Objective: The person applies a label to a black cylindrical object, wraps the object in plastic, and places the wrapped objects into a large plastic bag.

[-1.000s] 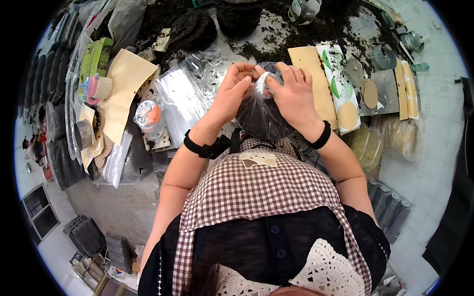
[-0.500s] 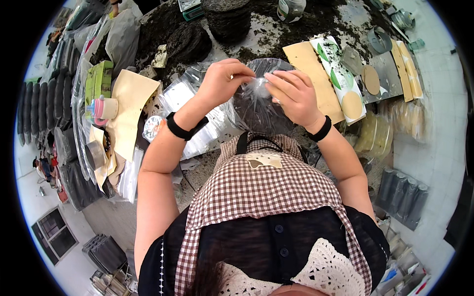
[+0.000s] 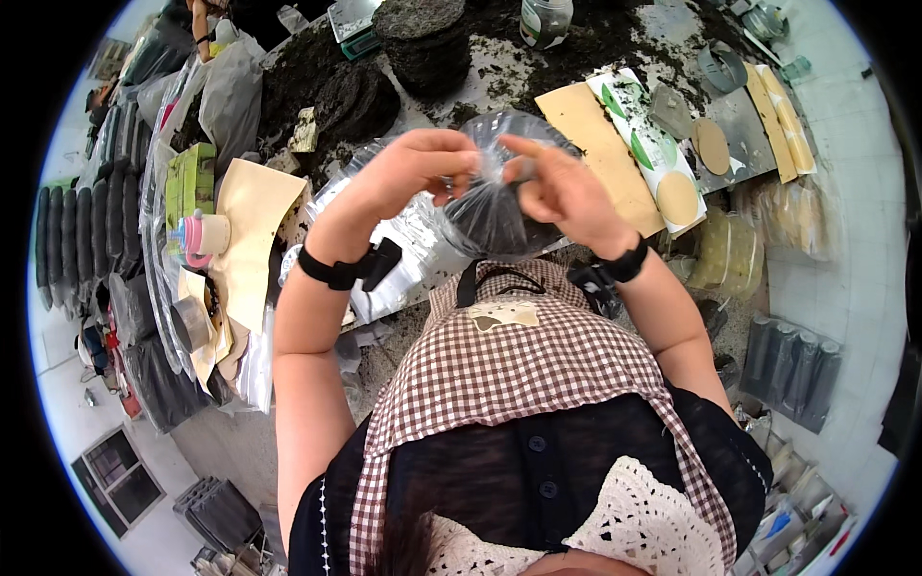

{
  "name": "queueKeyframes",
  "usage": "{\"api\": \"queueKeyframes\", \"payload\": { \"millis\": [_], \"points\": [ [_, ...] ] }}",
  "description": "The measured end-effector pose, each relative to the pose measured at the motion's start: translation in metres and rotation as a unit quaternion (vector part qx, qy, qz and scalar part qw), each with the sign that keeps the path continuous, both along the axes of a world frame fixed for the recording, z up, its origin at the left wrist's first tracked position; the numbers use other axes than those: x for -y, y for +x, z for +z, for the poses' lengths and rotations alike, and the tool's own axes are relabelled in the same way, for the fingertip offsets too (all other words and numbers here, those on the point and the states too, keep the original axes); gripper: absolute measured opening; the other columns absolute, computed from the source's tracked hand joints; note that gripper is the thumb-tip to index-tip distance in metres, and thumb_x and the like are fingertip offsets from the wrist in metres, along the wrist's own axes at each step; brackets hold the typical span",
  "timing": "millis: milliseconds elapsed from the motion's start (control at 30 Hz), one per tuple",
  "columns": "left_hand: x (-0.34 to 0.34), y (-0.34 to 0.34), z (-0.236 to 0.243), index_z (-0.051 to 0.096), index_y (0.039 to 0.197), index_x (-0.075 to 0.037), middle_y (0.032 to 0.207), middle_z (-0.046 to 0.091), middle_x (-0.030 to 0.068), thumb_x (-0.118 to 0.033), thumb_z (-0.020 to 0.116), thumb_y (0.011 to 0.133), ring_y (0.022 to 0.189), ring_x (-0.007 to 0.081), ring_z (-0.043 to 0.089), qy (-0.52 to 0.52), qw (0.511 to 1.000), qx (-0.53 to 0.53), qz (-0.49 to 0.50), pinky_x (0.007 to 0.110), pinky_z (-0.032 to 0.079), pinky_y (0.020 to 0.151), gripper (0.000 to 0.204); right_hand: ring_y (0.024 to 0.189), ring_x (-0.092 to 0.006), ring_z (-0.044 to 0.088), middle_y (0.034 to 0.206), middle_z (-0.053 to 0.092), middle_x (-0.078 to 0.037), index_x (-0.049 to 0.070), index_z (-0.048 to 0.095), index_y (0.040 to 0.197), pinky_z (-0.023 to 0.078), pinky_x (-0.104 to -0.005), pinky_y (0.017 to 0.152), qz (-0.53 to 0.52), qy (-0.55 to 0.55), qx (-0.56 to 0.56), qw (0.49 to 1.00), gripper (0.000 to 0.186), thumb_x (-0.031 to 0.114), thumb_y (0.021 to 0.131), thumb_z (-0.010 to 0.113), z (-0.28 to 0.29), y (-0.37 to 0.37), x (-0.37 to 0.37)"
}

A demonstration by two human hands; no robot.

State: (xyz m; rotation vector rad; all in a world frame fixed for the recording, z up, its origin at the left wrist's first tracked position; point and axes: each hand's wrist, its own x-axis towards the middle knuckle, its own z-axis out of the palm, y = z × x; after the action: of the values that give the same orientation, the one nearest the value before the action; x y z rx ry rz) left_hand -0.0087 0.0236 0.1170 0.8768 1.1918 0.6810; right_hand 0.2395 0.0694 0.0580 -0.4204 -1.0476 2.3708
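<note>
Both hands hold a clear plastic bag [image 3: 492, 206] filled with dark loose material, raised in front of my chest. My left hand [image 3: 411, 173] pinches the bag's top from the left. My right hand [image 3: 557, 192] grips the gathered top from the right, fingers closed on the plastic. A black band sits on each wrist. The bag's lower part hangs between my forearms, just above my checked apron.
The grey table [image 3: 615, 38] is strewn with dark crumbs and round dark cakes [image 3: 423, 38]. Tan paper sheets [image 3: 595, 144], a printed wrapper [image 3: 648, 144], silver foil bags [image 3: 413, 240], a green box [image 3: 190, 182], a pink bottle [image 3: 200, 235] and a tape roll [image 3: 188, 322] lie around.
Both hands have lifted the bag higher and closer to me. The left hand has shifted from spreading the bag's mouth to pinching its gathered top.
</note>
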Motion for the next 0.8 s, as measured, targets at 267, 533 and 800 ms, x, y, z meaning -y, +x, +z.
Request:
{"api": "queueKeyframes", "payload": {
  "millis": [267, 533, 800],
  "points": [
    [-0.012, 0.028, -0.054, 0.06, 0.098, -0.002, 0.083, 0.055, 0.0014, -0.012, 0.062, 0.093, 0.075, 0.0095, 0.052, 0.328, 0.932, -0.139, 0.071, 0.025, 0.044, 0.068, 0.011, 0.076, -0.0218, 0.063, 0.089, 0.065, -0.009, 0.006, 0.067, 0.1, 0.047, -0.0334, 0.064, -0.126, 0.507, 0.113, 0.845, 0.029, 0.03, 0.101, 0.052, -0.034, -0.04, 0.002],
    [-0.001, 0.047, -0.107, 0.058, 0.101, -0.005, 0.089, 0.061, 0.0025, -0.008, 0.07, 0.088, 0.083, 0.0135, 0.059, 0.463, 0.836, -0.173, 0.239, 0.027, 0.048, 0.077, 0.018, 0.053, -0.007, 0.042, 0.081, 0.06, -0.007, -0.004, 0.062, 0.117, 0.037, -0.0218, 0.05, -0.104, 0.016, 0.066, 0.992, 0.046, 0.036, 0.106, 0.041, -0.03, -0.033, -0.002],
    [0.007, 0.057, -0.086, 0.036, 0.137, -0.001, 0.094, 0.068, 0.0132, -0.002, 0.075, 0.077, 0.085, 0.0285, 0.068, 0.339, 0.903, -0.239, 0.111, 0.035, 0.053, 0.078, 0.072, 0.06, -0.022, 0.06, 0.079, 0.063, -0.008, 0.004, 0.068, 0.085, 0.048, -0.0312, 0.056, -0.13, 0.652, 0.202, 0.719, 0.007, 0.004, 0.078, 0.066, -0.013, -0.02, -0.04]
  ]
}}
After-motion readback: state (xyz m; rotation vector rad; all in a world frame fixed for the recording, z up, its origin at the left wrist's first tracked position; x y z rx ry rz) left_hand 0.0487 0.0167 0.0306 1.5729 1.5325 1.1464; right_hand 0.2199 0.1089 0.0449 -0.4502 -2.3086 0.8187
